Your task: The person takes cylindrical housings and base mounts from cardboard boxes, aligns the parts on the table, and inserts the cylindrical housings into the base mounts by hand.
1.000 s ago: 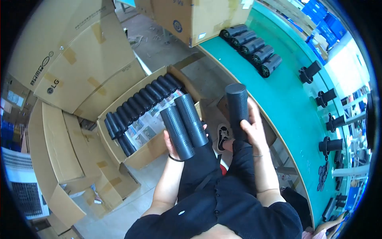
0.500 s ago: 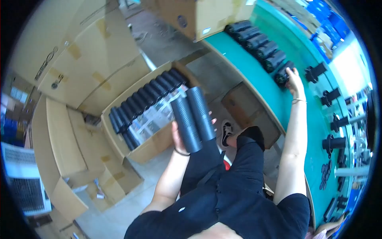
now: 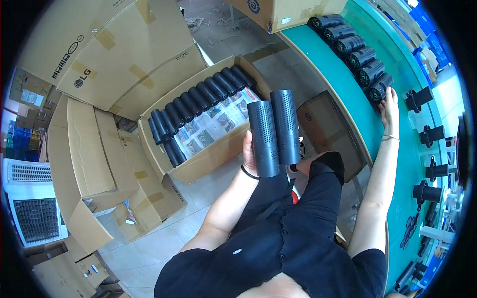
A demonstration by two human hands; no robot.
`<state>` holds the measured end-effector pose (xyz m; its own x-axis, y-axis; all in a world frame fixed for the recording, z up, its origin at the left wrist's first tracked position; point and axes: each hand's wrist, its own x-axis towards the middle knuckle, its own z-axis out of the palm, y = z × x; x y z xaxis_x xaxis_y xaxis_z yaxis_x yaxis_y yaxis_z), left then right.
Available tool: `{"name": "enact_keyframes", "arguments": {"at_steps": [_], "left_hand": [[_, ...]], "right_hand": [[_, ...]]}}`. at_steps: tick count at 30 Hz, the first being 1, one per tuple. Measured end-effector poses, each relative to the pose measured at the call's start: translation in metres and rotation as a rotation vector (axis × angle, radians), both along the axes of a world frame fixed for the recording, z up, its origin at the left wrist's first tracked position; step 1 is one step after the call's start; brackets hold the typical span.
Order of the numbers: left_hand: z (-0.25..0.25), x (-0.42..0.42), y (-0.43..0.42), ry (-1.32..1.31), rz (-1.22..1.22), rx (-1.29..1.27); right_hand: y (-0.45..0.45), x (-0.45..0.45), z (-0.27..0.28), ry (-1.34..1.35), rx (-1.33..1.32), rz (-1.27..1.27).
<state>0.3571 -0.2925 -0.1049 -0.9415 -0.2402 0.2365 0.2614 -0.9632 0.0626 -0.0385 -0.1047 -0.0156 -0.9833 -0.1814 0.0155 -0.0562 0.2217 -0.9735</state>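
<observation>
Two black perforated cylinders, one [image 3: 263,139] beside the other [image 3: 285,126], are held side by side in my left hand [image 3: 249,151], above my lap. My right hand [image 3: 390,111] reaches over the green table, its fingers against the nearest cylinder [image 3: 379,88] of a row lying on their sides. Whether those fingers grip it or only touch it is unclear. Beyond it lie several more cylinders [image 3: 361,57]. An open carton [image 3: 211,158] at the left holds a row of black cylinders [image 3: 203,95] on printed paper.
Along the green table [image 3: 318,62], several black flanged parts [image 3: 420,99] stand at the right. A large carton [image 3: 293,12] sits at its far end. Tall cardboard flaps [image 3: 134,54] and an open empty-looking box [image 3: 92,154] are at the left, near a white appliance [image 3: 35,198].
My right hand has moved from over my lap to the table, and the cylinder it held now lies at the row's near end. My left hand still holds its two cylinders.
</observation>
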Motion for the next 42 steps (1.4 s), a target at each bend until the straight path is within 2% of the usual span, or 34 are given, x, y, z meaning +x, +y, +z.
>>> {"name": "enact_keyframes", "arguments": {"at_steps": [2,5,7,9,11,12,13,15,17,19,22,23,24,25,26,27,29,30,32,35,36,38,40,42], "left_hand": [[0.004,-0.001,0.000,-0.017,-0.010,0.007],[0.007,-0.002,-0.002,0.009,-0.027,-0.002],[0.013,-0.004,-0.001,0.038,-0.033,0.011],[0.018,-0.007,0.001,0.034,-0.046,-0.001],[0.021,-0.010,0.005,0.001,-0.054,-0.038],[0.015,-0.010,0.006,-0.058,-0.035,-0.049],[0.005,-0.010,0.007,-0.116,-0.014,-0.061],[-0.007,-0.010,0.008,-0.200,0.033,-0.064],[-0.011,-0.010,0.008,-0.252,0.084,-0.043],[-0.004,-0.013,0.003,-0.027,-0.075,-0.005],[0.011,-0.012,0.005,-0.082,-0.025,-0.058],[-0.005,-0.011,0.001,-0.024,-0.072,-0.036],[-0.022,-0.011,-0.003,0.031,-0.119,-0.013],[-0.026,-0.010,-0.004,0.019,-0.142,0.017],[-0.027,-0.008,-0.006,-0.099,-0.140,-0.027],[-0.023,-0.010,-0.005,-0.129,-0.114,-0.054],[-0.014,-0.014,-0.003,-0.213,-0.080,-0.098],[-0.014,-0.016,-0.003,-0.211,-0.099,-0.113],[-0.015,-0.022,-0.003,-0.212,-0.122,-0.145],[-0.004,-0.026,-0.003,-0.280,-0.100,-0.141],[0.000,-0.026,-0.003,-0.331,-0.079,-0.125],[-0.011,-0.029,-0.007,-0.290,-0.137,-0.024],[-0.013,-0.029,-0.011,-0.267,-0.143,-0.002],[-0.014,-0.029,-0.010,-0.320,-0.107,-0.044]], "right_hand": [[-0.006,0.016,0.007,0.030,-0.007,-0.123],[-0.020,0.074,0.031,0.398,0.104,-0.119],[-0.036,0.142,0.041,0.459,0.126,0.219],[-0.051,0.208,0.042,0.178,0.099,0.539],[-0.056,0.230,0.016,0.107,0.126,0.773],[-0.060,0.245,0.009,-0.216,-0.133,0.859],[-0.065,0.243,-0.002,-0.247,-0.096,0.943],[-0.073,0.251,-0.009,-0.267,-0.150,0.958],[-0.074,0.252,-0.010,-0.272,-0.220,0.924],[-0.068,0.251,-0.004,-0.259,-0.293,0.852],[-0.048,0.225,0.013,-0.030,-0.311,0.615],[-0.034,0.203,0.013,-0.016,-0.236,0.410],[-0.033,0.195,0.042,0.101,-0.242,0.283],[-0.016,0.162,0.047,0.227,-0.040,0.150],[-0.006,0.139,0.054,0.356,0.007,0.003],[0.012,0.104,0.052,0.398,0.075,-0.052],[0.038,0.041,0.036,0.263,0.184,-0.162],[0.046,0.011,0.021,0.214,0.223,-0.192],[0.040,-0.006,0.023,0.165,0.481,-0.206],[0.019,-0.018,0.034,0.104,0.482,-0.087],[0.020,-0.039,0.022,0.128,0.486,-0.113],[0.024,-0.046,0.027,0.049,0.608,-0.078],[0.038,-0.049,0.021,-0.049,0.410,0.041],[0.044,-0.033,0.028,-0.106,0.450,-0.034]]}}
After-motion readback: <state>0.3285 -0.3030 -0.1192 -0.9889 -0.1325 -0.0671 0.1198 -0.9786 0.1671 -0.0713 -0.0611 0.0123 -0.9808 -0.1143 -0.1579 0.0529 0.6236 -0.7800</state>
